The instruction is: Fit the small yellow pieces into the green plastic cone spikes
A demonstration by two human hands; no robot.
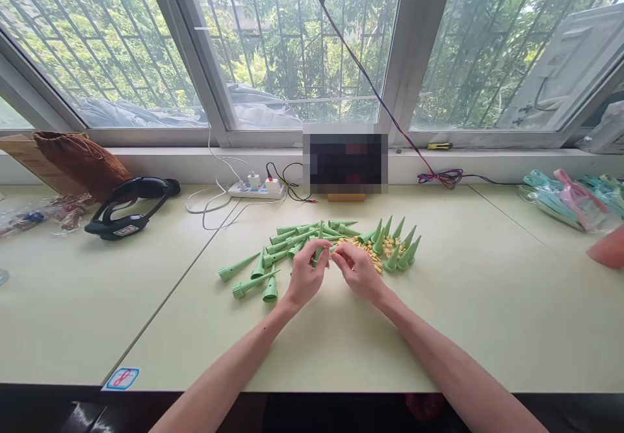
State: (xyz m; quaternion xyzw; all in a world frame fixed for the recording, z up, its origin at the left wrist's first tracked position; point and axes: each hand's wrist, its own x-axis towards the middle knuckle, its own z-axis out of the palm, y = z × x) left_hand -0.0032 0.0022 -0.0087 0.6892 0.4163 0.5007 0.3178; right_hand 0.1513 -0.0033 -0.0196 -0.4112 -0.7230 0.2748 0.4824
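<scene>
1. Over the middle of the pale table, your left hand curves inward, thumb and fingertips close with a narrow gap between them; whether it grips anything cannot be told.
2. Facing it, your right hand is curled, thumb and forefinger drawn nearly together just beside the left fingertips; anything between them is too small to make out.
3. At the table's front edge, to your left, a sticker bears a red looped mark, perhaps an 8, inside a blue outline.
4. On the black headset, a white label carries red marking too small to read.
5. Beside and beyond your left hand, long green spikes lie heaped, tapering from wide ends, some showing hollow openings.
6. Past your right hand, upright green spikes stand points up on flared bases, with small yellow pieces scattered among them.
</scene>
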